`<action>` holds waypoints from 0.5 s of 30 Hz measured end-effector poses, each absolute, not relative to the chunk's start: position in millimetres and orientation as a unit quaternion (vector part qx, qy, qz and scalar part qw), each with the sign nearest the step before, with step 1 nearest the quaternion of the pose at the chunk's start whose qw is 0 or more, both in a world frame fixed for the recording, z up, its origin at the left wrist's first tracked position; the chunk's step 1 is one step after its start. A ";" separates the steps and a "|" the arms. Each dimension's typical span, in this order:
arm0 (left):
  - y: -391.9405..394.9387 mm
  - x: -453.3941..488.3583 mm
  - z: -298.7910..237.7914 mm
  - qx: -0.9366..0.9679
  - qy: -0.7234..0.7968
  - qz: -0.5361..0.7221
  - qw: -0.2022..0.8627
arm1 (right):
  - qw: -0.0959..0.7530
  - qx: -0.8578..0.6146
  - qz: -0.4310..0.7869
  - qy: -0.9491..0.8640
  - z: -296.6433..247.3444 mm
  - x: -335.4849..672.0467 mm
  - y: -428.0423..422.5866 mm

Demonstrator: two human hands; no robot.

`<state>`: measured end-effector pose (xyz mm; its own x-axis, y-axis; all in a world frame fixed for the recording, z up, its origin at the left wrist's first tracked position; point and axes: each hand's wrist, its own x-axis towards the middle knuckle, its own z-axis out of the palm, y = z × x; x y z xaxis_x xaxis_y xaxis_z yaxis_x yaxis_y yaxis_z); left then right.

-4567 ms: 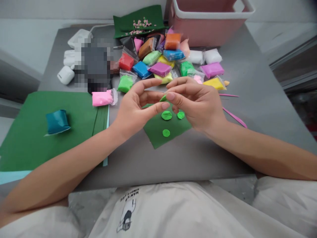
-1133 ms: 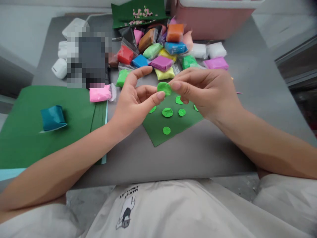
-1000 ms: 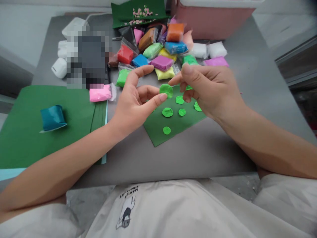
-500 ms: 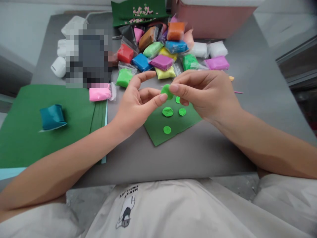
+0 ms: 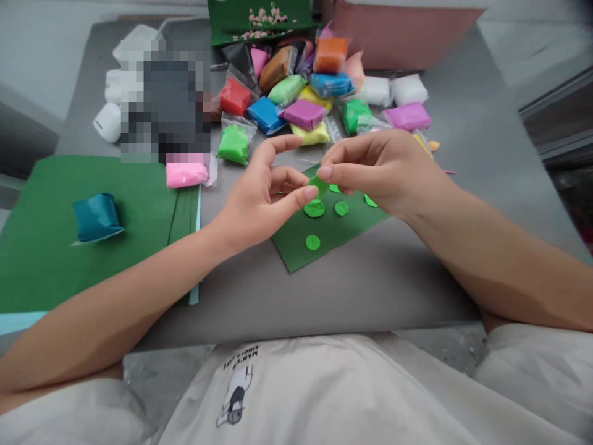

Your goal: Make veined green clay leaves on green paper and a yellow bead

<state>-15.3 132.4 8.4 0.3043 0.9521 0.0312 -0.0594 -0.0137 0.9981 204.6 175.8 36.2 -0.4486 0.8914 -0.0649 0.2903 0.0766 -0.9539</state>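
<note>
A flattened disc of bright green modelling clay (image 5: pixel 317 184) is pinched between my two hands, above a dark green card (image 5: pixel 296 252). My left hand (image 5: pixel 259 194) grips its lower left side with thumb and a finger, the index finger raised apart. Thumb and fingertips of my right hand (image 5: pixel 375 170) close on its upper right edge. On the card lie several more green clay discs, among them a wrinkled one (image 5: pixel 314 209), a smaller one (image 5: pixel 341 209) and a near one (image 5: pixel 312 242). My right hand partly covers another disc (image 5: pixel 371 200).
Bagged clay blocks, such as a purple one (image 5: pixel 304 114) and a green one (image 5: pixel 233 144), heap behind my hands. A pink bin (image 5: pixel 398 40) stands at the back. Green sheets (image 5: pixel 41 247) with a teal packet (image 5: pixel 97 217) lie left. The table's front edge (image 5: pixel 324 334) is near my lap.
Both hands have shifted slightly down and to the right with the disc, which now appears more tilted. More of the disc at the card's right shows beside my right hand.
</note>
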 end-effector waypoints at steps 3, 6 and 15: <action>134.3 -17.1 1.9 0.572 0.395 0.458 0.555 | 0.303 -0.439 0.511 -0.674 37.0 202.1 173.8; 134.3 -18.2 0.0 0.577 0.402 0.461 0.541 | 0.316 -0.435 0.490 -0.686 38.6 199.1 170.2; 128.2 -15.3 16.5 0.575 0.441 0.477 0.498 | 0.370 -0.437 0.477 -0.667 42.1 196.8 164.8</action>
